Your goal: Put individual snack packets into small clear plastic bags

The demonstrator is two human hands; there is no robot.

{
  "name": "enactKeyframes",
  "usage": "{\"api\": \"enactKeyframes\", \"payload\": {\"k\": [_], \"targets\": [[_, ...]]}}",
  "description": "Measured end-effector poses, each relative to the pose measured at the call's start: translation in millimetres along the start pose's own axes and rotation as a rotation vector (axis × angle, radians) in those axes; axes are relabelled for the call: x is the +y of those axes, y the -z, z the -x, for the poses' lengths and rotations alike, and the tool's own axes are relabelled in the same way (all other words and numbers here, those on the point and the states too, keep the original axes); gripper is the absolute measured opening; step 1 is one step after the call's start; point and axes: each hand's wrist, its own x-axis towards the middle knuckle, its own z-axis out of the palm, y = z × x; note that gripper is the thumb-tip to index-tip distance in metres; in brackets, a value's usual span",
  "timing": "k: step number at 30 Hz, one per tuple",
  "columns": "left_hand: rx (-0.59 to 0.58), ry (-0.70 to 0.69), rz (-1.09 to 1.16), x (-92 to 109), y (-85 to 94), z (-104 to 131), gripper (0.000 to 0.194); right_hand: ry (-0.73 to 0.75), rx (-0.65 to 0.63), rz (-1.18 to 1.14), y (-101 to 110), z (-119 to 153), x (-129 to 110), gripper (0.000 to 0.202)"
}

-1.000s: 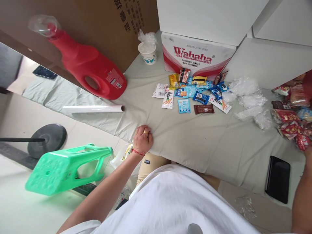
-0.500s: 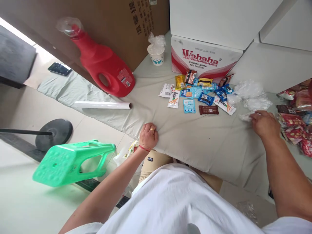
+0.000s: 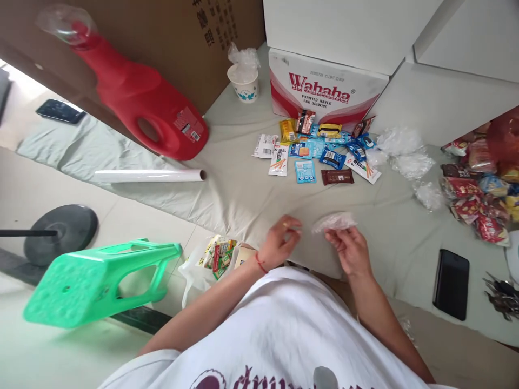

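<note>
My right hand (image 3: 351, 249) pinches a crumpled clear plastic bag (image 3: 334, 221) between thumb and fingers, just above the cloth near the front edge. To its left, my left hand (image 3: 280, 240) hangs with bent fingers apart, holding nothing and not touching the bag. Beyond both hands lies a group of small packaged snacks, among them a brown bar (image 3: 337, 176), a light blue packet (image 3: 305, 172) and a white packet (image 3: 279, 160). Bunched clear plastic bags (image 3: 411, 156) lie to the right of the snacks.
At the back stand a Wahaba-style water carton (image 3: 324, 89), a paper cup (image 3: 244, 86) and a large red bottle (image 3: 150, 108). A white roll (image 3: 150, 175) lies left. Right are red snack packs (image 3: 466, 189), a black phone (image 3: 452, 284) and keys (image 3: 503, 294). A green stool (image 3: 101, 283) is below left.
My right hand has brought a clear plastic bag from the pile at right to in front of my body. My left hand has left the cloth edge, moved right and uncurled. The view has shifted.
</note>
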Motion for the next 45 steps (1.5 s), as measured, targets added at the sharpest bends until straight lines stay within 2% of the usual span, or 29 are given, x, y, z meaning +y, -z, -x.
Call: {"api": "enactKeyframes", "payload": {"k": [3,5,8,12,15,19,22,24,31,36,39,42,45], "targets": [[-0.042,0.171,0.185,6.0,-37.7,-6.7,0.038,-0.020,-0.104,0.065,-15.5,7.8,8.9,0.039],[-0.031,0.286,0.226,2.5,-49.3,-12.8,0.044,0.006,-0.136,0.142,-19.2,7.1,9.2,0.037],[-0.015,0.429,0.350,-4.9,-46.0,-20.5,0.027,0.048,-0.139,0.199,-17.2,1.9,4.5,0.031],[0.069,0.599,0.491,-5.0,-23.0,-23.8,0.022,0.030,-0.097,0.151,-7.5,-5.6,-4.9,0.034],[0.106,0.536,0.402,5.4,-12.6,-21.5,0.024,-0.017,-0.054,0.068,-2.3,-7.8,-9.8,0.041],[-0.032,0.347,0.302,20.8,-21.3,-18.9,0.035,-0.054,-0.079,0.063,-7.1,-4.3,-10.9,0.043],[-0.077,0.390,0.323,21.6,-31.9,-21.5,0.016,-0.048,-0.130,0.097,-13.9,-1.8,-10.3,0.040],[-0.030,0.469,0.367,17.5,-33.4,-24.1,0.007,-0.030,-0.135,0.097,-14.8,-2.5,-10.3,0.038],[0.144,0.555,0.559,8.3,-24.0,-23.3,0.015,-0.041,-0.109,0.063,2.5,-10.2,-8.6,0.040],[0.352,0.610,0.579,10.2,-25.6,-25.9,0.013,-0.028,-0.094,0.034,11.0,-12.6,-4.7,0.041],[0.433,0.608,0.558,11.5,-23.8,-29.9,0.014,-0.005,-0.123,0.142,18.0,-13.6,0.0,0.040],[0.423,0.555,0.559,13.6,-22.7,-31.7,0.016,0.118,-0.040,0.364,23.3,-7.0,-0.5,0.039],[0.386,0.478,0.518,15.9,-24.4,-30.4,0.019,0.465,0.155,0.596,20.0,9.7,-10.9,0.033]]}}
